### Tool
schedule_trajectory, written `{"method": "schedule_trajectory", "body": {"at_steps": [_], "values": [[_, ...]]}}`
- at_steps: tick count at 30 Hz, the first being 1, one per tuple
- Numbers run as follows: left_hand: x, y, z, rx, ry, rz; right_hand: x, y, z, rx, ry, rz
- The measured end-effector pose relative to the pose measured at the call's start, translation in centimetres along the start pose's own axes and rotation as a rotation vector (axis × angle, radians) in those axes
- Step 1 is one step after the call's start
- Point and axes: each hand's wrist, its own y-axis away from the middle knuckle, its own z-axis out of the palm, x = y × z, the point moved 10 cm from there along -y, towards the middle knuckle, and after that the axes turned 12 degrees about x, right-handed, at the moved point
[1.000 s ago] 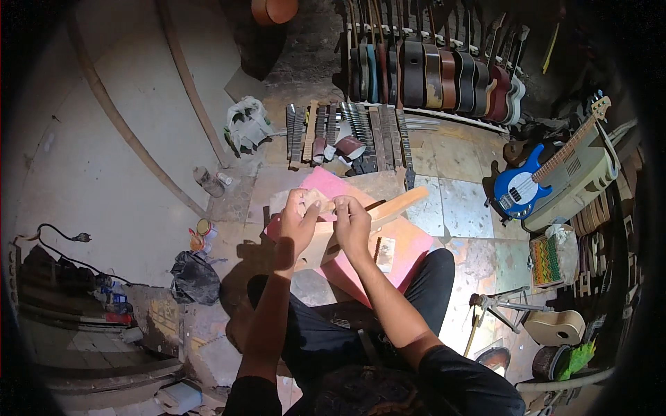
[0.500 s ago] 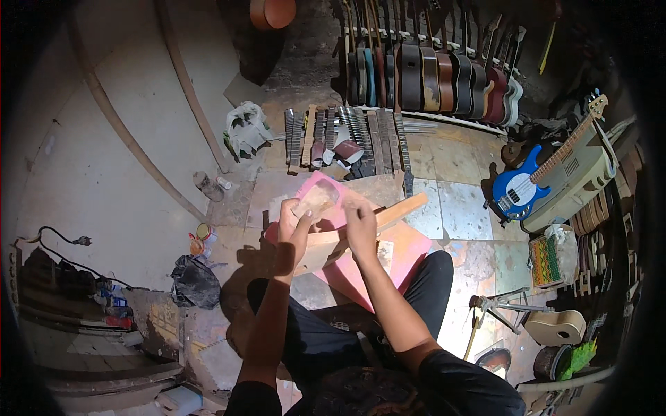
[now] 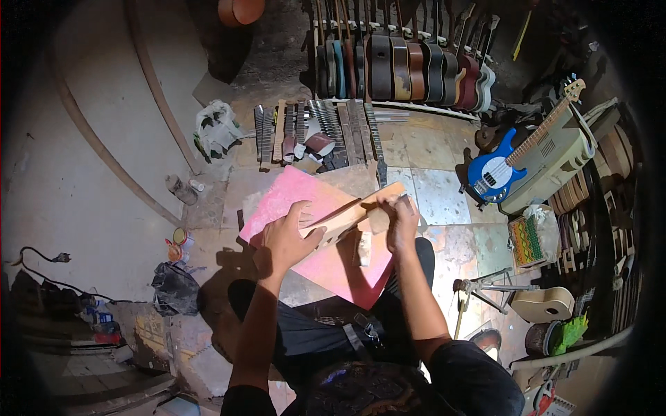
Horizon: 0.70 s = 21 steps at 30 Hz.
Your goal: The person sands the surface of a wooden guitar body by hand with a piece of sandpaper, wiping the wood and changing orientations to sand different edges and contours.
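My left hand (image 3: 284, 236) grips the near left part of a long pale wooden piece (image 3: 347, 215), its thumb along the wood. The piece runs diagonally up to the right over a pink board (image 3: 281, 194) on my lap. My right hand (image 3: 401, 222) is closed at the wood's right end, with a thin beige sheet or block (image 3: 379, 219) under its fingers; I cannot tell which. A small whitish piece (image 3: 362, 248) with a dark edge lies on the board below the wood.
Several guitar necks (image 3: 319, 132) lie beyond the board. A guitar rack (image 3: 409, 69) stands behind them. A blue bass (image 3: 496, 173) leans on a cream case at the right, a natural guitar (image 3: 541, 303) below it. A black bag (image 3: 173, 291) and cans (image 3: 179, 236) sit at the left.
My hands have moved apart, left hand down and leftward onto the wood, right hand rightward to its end. The beige piece has left my left hand. The view has shifted slightly.
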Motion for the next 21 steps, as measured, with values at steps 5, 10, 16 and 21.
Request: {"method": "schedule_trajectory", "body": {"at_steps": [5,10,16,21], "values": [[1.2,-0.9,0.8,-0.044,-0.114,0.042,0.8,-2.8,-5.7,-0.115,0.826,-0.392],[0.4,-0.7,1.3,-0.094,-0.278,0.039,-2.5,0.3,-0.5,-0.226,1.127,-0.923],[0.3,-1.1,2.7,-0.202,-0.380,0.041,4.5,0.6,-1.1,-0.327,1.214,-1.088],[-0.4,-1.7,2.7,-0.202,-0.415,0.083,3.5,-1.3,-0.2,-0.355,1.303,-1.012]]}}
